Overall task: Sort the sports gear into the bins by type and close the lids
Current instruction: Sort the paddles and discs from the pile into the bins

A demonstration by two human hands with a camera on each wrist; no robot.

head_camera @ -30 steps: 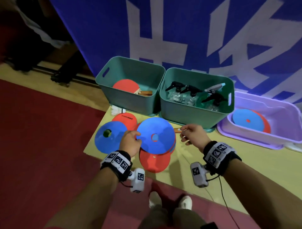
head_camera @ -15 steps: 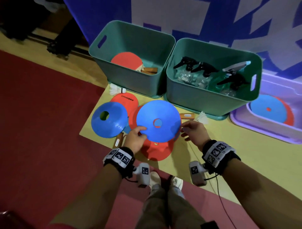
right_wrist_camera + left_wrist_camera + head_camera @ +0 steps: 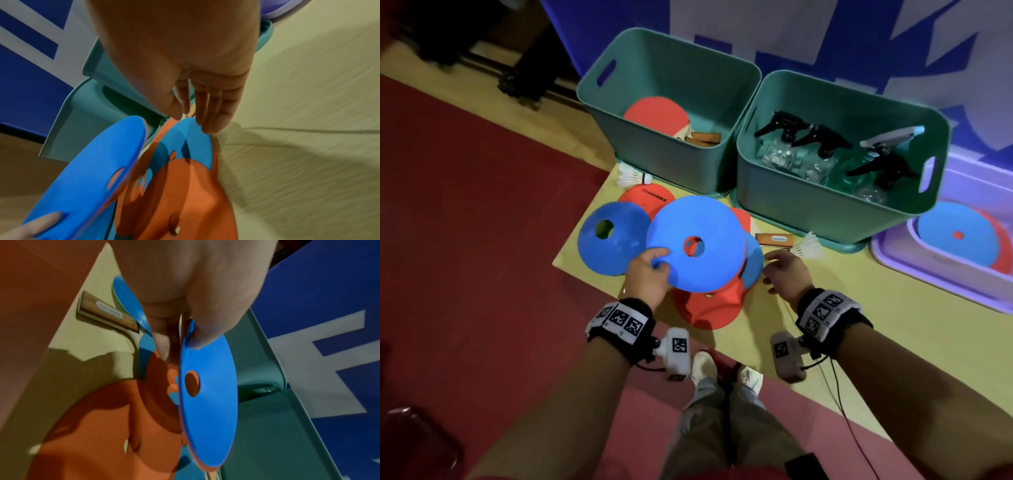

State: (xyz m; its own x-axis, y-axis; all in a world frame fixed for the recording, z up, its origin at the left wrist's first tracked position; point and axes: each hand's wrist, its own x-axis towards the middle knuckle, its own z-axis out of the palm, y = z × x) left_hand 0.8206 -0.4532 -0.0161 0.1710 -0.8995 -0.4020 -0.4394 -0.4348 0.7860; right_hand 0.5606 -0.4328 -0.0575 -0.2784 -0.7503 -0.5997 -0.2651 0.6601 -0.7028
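My left hand point(image 3: 654, 267) pinches the rim of a blue disc cone point(image 3: 709, 274), thumb on top, and holds it tilted above the pile; an orange edge shows under it in the left wrist view point(image 3: 209, 410). Beneath lie an orange disc point(image 3: 709, 308), a second blue disc point(image 3: 753, 263) and a blue cone point(image 3: 619, 250). My right hand point(image 3: 768, 265) is open, its straight fingertips point(image 3: 207, 128) at the lower blue disc's point(image 3: 185, 146) rim. A purple bin point(image 3: 928, 274) at the right holds a blue disc point(image 3: 955, 236).
Two open teal bins stand behind the pile: the left one point(image 3: 654, 161) holds a red paddle point(image 3: 654, 111), the right one point(image 3: 808, 209) spray bottles point(image 3: 801, 144). On the mat lie a red paddle point(image 3: 647, 198), a paddle handle point(image 3: 774, 238) and two shuttlecocks point(image 3: 631, 176), point(image 3: 806, 245).
My left hand has lifted and tilted the blue disc off the pile. My right hand has come away from that disc's right rim and sunk toward the blue disc below.
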